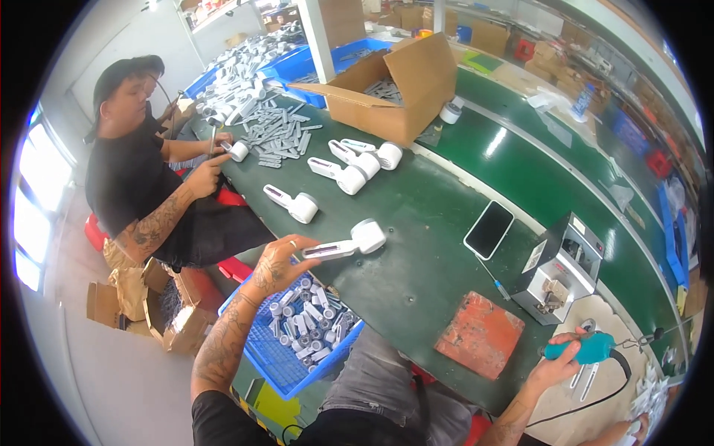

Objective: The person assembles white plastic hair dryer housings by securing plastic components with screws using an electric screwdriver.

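My left hand (277, 264) pinches the handle end of a white handled device with a round drum head (367, 236), just over the near edge of the green table (394, 271). Teal and corded, an electric screwdriver (591, 347) is gripped in my right hand (559, 362) at the lower right. Below it lie slim light-coloured handle parts (586, 379) on a tan board (599, 401). A similar white device (291, 203) rests beyond my left hand, and several more (348, 167) are grouped farther back. Between my hands sits a worn red block (480, 334).
A blue basket (256, 349) full of small white-and-grey parts stands beside my lap. A phone (489, 229) and a metal-cased machine (561, 271) are at the right. An open carton (372, 115) and heaped grey strips (277, 132) lie farther back. A co-worker (137, 163) works at the left.
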`<state>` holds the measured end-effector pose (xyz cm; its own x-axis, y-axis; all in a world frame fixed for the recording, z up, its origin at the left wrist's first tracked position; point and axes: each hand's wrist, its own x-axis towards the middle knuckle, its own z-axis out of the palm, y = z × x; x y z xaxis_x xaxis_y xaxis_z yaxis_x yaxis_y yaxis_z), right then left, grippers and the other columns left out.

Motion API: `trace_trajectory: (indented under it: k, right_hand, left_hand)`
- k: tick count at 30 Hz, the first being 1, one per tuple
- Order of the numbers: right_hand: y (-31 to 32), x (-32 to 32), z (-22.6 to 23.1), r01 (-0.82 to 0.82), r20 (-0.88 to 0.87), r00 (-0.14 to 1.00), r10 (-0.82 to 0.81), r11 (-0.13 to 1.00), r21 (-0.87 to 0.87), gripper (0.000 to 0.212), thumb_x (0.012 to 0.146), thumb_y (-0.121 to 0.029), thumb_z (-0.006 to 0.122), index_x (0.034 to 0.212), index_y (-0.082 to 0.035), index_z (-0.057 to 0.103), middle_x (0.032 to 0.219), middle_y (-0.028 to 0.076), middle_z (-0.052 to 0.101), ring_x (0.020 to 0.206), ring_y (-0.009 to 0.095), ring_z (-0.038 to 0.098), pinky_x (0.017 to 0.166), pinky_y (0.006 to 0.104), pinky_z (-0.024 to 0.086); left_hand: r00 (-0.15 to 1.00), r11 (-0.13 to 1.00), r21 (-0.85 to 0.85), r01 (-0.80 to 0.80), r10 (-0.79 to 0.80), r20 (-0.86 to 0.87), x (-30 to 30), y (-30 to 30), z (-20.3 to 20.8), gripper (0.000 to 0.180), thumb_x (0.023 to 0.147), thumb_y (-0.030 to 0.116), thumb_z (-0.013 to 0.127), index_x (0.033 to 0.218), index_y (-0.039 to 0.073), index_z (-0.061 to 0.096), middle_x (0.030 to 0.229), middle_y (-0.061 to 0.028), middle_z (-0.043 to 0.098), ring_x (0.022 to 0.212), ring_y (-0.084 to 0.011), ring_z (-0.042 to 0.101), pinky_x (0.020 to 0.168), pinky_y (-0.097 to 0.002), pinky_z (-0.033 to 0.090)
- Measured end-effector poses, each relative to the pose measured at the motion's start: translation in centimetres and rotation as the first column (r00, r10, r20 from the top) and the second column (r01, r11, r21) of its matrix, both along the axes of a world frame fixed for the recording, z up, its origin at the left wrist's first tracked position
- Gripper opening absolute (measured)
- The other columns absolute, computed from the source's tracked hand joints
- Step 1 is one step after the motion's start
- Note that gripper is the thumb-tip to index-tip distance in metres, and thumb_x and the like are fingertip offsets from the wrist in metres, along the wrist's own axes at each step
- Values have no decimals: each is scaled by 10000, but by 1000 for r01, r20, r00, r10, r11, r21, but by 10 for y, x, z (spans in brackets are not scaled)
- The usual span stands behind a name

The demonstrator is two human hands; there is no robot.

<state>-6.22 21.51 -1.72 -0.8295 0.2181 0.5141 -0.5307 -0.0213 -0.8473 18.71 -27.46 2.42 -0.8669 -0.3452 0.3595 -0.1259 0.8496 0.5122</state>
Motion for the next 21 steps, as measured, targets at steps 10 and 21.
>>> trace_trajectory:
  k: [10,21]
  right_hand:
    - [1,-4,-7,5,15,1000,-5,1000,19,587,1041,-461,584,1278,73,522,793,48,562,730,151,540,701,294,432]
    - [10,-4,-11,22,12,1000,-22,999,29,508,1061,-404,546,1274,57,528,776,59,565,729,151,531,699,296,410]
  left_hand:
    - [969,910,-333,-246,224,-103,-13,-24,-21,389,876,160,766,1234,59,649,1243,-142,637,1098,-359,603,970,-458,500]
    - [998,959,-281,-25,6,-69,-75,100,-23,582,845,255,785,1345,51,567,1295,-136,594,1142,-345,568,978,-468,442]
